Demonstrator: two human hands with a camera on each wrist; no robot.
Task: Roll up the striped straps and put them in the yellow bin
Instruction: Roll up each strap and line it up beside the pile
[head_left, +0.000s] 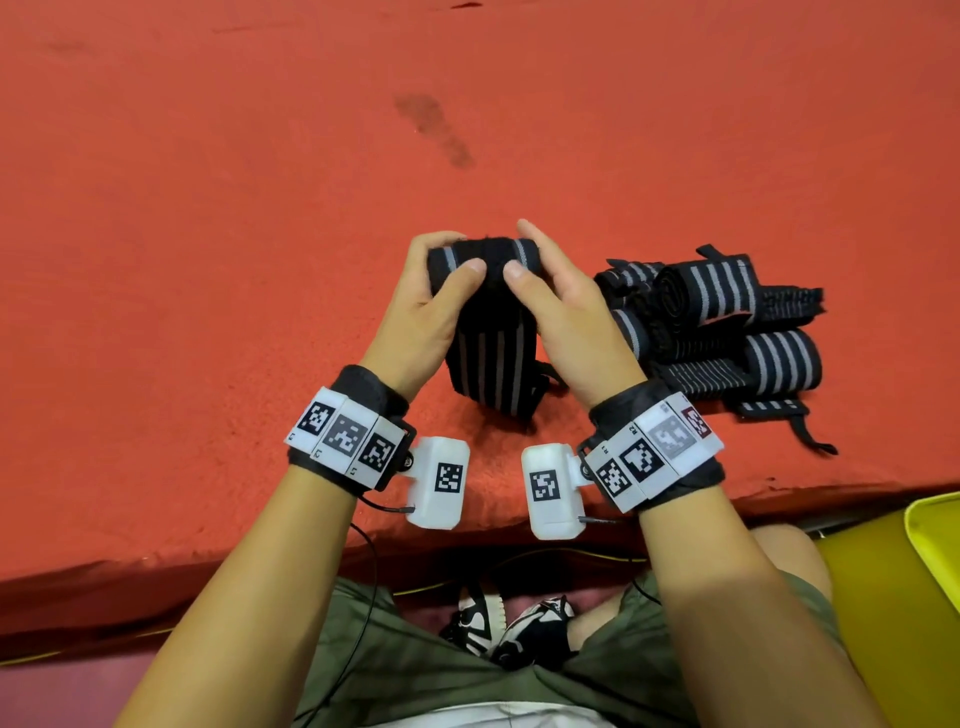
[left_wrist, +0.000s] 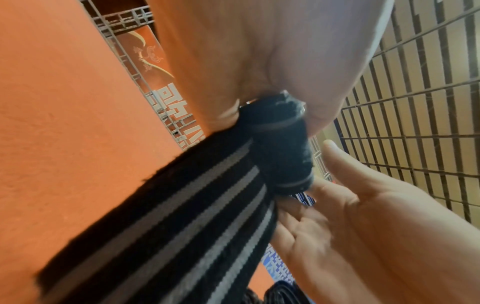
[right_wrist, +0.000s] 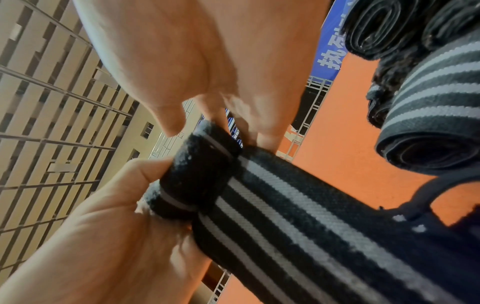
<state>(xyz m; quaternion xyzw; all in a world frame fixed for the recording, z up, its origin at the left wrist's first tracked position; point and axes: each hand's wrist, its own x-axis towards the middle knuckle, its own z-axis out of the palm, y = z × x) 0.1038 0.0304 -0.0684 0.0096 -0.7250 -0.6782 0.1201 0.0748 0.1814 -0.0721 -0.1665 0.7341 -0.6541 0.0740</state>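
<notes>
A black strap with grey stripes (head_left: 493, 358) is held up over the red surface; its top end is wound into a small roll (head_left: 483, 248) and its flat tail hangs toward me. My left hand (head_left: 454, 257) grips the roll's left end, thumb on the front and fingers curled behind. In the right wrist view that thumb presses on the roll (right_wrist: 200, 174). My right hand (head_left: 519, 248) lies at the roll's right end with straight fingers behind the strap. In the left wrist view its thumb stands just off the roll (left_wrist: 280, 156). The yellow bin (head_left: 930, 525) shows at the lower right edge.
A pile of several more striped straps (head_left: 727, 322), some rolled and some loose, lies on the red surface (head_left: 260, 208) just right of my right hand. The surface's front edge runs above my knees. A metal grid (left_wrist: 415, 102) shows beyond the hands.
</notes>
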